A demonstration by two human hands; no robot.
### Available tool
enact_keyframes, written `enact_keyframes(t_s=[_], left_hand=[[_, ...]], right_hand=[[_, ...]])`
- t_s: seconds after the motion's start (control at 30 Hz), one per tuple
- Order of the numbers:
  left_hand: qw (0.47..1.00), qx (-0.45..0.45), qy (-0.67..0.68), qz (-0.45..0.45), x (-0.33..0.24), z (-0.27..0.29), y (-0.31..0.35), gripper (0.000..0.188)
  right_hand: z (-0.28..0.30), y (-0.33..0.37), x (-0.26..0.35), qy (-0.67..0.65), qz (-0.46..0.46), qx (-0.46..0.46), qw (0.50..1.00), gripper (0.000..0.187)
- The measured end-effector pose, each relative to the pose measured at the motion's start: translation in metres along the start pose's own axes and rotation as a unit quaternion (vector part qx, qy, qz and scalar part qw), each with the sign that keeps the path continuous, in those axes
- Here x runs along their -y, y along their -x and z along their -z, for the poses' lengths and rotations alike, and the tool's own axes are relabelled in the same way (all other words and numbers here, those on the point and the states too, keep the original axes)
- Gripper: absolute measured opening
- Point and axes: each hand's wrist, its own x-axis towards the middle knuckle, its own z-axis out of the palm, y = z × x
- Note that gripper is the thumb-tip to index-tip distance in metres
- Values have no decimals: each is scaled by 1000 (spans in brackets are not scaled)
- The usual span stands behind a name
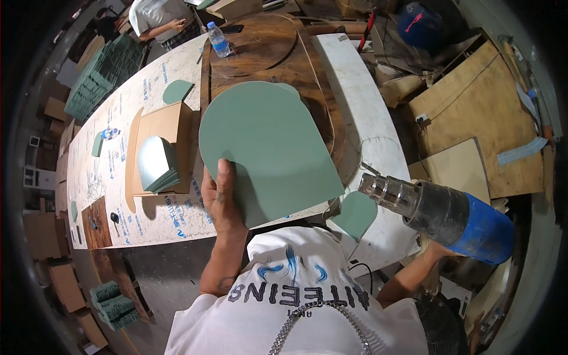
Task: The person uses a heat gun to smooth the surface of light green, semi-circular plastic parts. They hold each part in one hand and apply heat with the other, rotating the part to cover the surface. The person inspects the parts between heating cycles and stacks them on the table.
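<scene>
My left hand (225,201) grips the lower left edge of a flat green arch-shaped panel (266,142), thumb lying on its face. The panel has a rounded top and a straight lower edge. On the right, my right hand (439,251) is closed on a blue heat gun (482,228) and is mostly hidden behind it. The heat gun's metal nozzle (384,192) points left, toward the panel's lower right corner, apart from it. A smaller green arch-shaped piece (356,214) lies below that corner on the white surface.
An open cardboard box (184,139) holding a stack of arch-shaped pieces (158,165) stands on the white printed table (154,228). A water bottle (218,40) stands on a dark wooden board (254,35) at the back. Another person (163,21) stands at the far left.
</scene>
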Motion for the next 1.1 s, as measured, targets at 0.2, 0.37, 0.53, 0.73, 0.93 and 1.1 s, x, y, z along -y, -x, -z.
enact_keyframes(t_s=[0.2,0.37,0.53,0.73,0.93,1.1], left_hand=[[1000,3,-11,-7,-5,-1,2,44],[999,5,-24,-32,-10,-7,6,44],[999,-3,-25,-31,-9,-2,5,41],[999,-6,-19,-33,-5,2,5,39],[997,-10,-47,-59,-5,2,7,40],[997,-16,-48,-64,-6,4,8,41]], right_hand=[[0,8,-18,-105,-80,-1,991,57],[8,32,-57,-152,-90,23,984,62],[5,18,-43,-78,-70,15,994,61],[6,17,-41,-66,-74,16,995,61],[8,17,-40,-61,-76,17,995,61],[9,16,-39,-59,-76,18,995,60]])
